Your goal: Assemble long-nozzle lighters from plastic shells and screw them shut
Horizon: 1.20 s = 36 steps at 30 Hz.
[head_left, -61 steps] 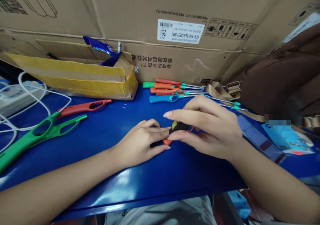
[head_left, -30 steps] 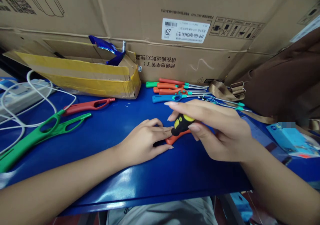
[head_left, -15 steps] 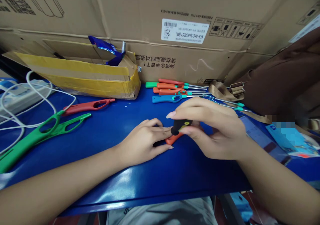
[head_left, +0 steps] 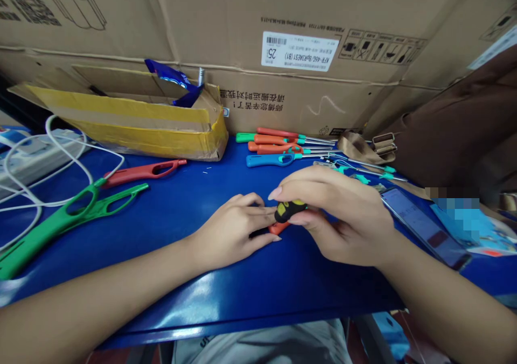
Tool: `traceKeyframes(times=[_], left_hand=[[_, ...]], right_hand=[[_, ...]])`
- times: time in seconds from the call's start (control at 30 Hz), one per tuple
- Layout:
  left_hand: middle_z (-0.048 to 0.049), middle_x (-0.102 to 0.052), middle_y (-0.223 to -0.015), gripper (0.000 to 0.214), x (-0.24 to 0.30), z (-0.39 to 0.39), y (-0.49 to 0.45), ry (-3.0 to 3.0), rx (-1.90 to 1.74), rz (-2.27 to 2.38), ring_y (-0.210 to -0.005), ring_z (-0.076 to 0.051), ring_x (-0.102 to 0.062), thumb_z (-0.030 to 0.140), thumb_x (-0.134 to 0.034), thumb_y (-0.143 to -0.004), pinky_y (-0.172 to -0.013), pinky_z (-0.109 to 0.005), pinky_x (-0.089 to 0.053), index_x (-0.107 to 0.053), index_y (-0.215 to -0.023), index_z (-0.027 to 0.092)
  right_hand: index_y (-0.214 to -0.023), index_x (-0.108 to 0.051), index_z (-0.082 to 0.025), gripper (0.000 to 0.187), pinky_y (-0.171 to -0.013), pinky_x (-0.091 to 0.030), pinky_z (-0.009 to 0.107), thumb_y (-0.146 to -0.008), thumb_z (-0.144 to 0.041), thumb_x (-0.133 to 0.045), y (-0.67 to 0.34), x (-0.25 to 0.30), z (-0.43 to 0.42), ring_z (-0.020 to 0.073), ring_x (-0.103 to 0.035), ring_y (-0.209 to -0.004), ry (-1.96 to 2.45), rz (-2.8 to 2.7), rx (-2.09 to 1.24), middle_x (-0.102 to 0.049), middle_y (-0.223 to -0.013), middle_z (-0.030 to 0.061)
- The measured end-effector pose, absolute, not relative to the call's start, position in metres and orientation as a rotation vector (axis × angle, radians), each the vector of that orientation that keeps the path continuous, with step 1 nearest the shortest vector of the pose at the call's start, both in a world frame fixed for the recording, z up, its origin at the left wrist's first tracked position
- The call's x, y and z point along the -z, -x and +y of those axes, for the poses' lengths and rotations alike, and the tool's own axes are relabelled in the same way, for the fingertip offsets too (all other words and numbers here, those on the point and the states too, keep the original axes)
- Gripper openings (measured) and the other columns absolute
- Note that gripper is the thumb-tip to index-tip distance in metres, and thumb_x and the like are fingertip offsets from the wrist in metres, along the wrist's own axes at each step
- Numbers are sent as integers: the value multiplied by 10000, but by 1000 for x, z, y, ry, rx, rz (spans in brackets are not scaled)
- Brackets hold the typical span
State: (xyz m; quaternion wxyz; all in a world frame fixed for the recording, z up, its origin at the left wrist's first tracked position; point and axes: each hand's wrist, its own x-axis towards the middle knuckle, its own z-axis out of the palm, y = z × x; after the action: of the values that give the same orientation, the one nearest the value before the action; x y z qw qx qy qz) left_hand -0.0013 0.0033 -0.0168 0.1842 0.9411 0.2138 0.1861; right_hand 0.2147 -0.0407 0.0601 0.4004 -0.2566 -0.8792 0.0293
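Observation:
My right hand [head_left: 343, 216] grips a short screwdriver [head_left: 289, 210] by its black and yellow handle, between thumb and fingers. Its shaft and tip cannot be made out. Under the screwdriver lies an orange lighter part [head_left: 278, 228], mostly hidden by both hands. My left hand [head_left: 234, 226] presses that orange piece to the blue table, thumb on the near side and fingers over the far side. Beyond my hands, long-necked lighters with orange, red, green and blue handles lie in a row, a blue lighter [head_left: 266, 160] nearest.
Green handle shells [head_left: 52, 224] and a red handle shell [head_left: 145, 172] lie left, beside white cables and a power strip [head_left: 44, 156]. An open yellow-taped carton [head_left: 161, 138] stands behind. A phone [head_left: 424, 226] is at right. Large cardboard [head_left: 242, 8] forms the back wall.
My right hand has turned and lowered slightly, showing more of the screwdriver's yellow marking. The phone and small teal parts beyond that hand are more exposed. My left hand stays put.

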Motion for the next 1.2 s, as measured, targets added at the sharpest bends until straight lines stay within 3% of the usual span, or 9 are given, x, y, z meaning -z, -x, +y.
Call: traceKeyframes(times=[0.2,0.3,0.37,0.5,0.63,0.73,0.9,1.03,1.2], left_hand=[[-49,-762,-1154,247,19,3,1,-2727,-541,607,-1083,-241,-638,404,-574,-1022,-850,-374,-474,-727,-1150,258],[-51,-764,-1192,280,16,3,0,-2762,-538,601,-1111,-252,-634,388,-581,-1017,-869,-385,-492,-712,-1215,241],[-54,-754,-1241,318,13,5,2,-2796,-528,596,-1115,-253,-640,365,-576,-1014,-894,-397,-510,-696,-1261,204],[-63,-752,-1255,371,0,11,11,-2893,-468,616,-1069,-264,-669,285,-599,-944,-901,-423,-550,-693,-1274,146],[-80,-781,-1155,380,-11,13,17,-2966,-408,666,-996,-288,-697,371,-645,-905,-880,-445,-579,-742,-1184,132],[-103,-765,-1178,468,-11,10,10,-2947,-439,732,-1031,-285,-699,462,-599,-973,-914,-432,-586,-703,-1262,109],[-118,-700,-1204,411,-7,9,-5,-2814,-293,816,-1074,-261,-664,328,-583,-1008,-941,-394,-579,-625,-1368,135],[-112,-653,-1113,272,-15,15,-10,-2758,-104,864,-999,-259,-643,204,-594,-966,-898,-400,-577,-691,-1216,153],[-133,-629,-1184,318,-25,38,-8,-2913,-312,909,-1053,-279,-599,183,-529,-995,-948,-442,-541,-653,-1286,143]], right_hand=[[-1239,-626,-209,230,-887,-578,278,-1019,-203,-558,-213,-58,-42,163,-706,-1032,666,-2235,-30,-745,-1133,57],[-1206,-648,-216,242,-898,-594,332,-979,-168,-580,-215,-58,-39,199,-707,-1006,641,-2113,-57,-750,-1075,59],[-1184,-660,-232,234,-788,-619,344,-966,-181,-593,-218,-58,-36,205,-712,-908,649,-1922,-100,-735,-1049,59],[-1124,-664,-265,148,-546,-584,249,-985,-253,-613,-225,-62,-29,152,-682,-753,727,-1508,-255,-677,-1032,42],[-1029,-617,-275,128,-531,-608,255,-939,-337,-684,-238,-58,-16,121,-663,-634,832,-1352,-606,-668,-974,7],[-925,-571,-251,205,-543,-628,289,-835,-313,-745,-251,-48,-5,125,-687,-619,974,-1255,-805,-656,-988,-10],[-877,-566,-223,221,-552,-624,317,-706,-237,-706,-267,-38,5,127,-664,-567,1090,-1087,-898,-671,-916,-27],[-880,-603,-203,196,-548,-594,300,-684,-207,-601,-279,-45,6,136,-636,-589,989,-903,-958,-662,-861,-6],[-774,-582,-177,220,-565,-590,293,-560,-171,-533,-291,-55,9,151,-615,-613,904,-589,-1064,-628,-793,39]])
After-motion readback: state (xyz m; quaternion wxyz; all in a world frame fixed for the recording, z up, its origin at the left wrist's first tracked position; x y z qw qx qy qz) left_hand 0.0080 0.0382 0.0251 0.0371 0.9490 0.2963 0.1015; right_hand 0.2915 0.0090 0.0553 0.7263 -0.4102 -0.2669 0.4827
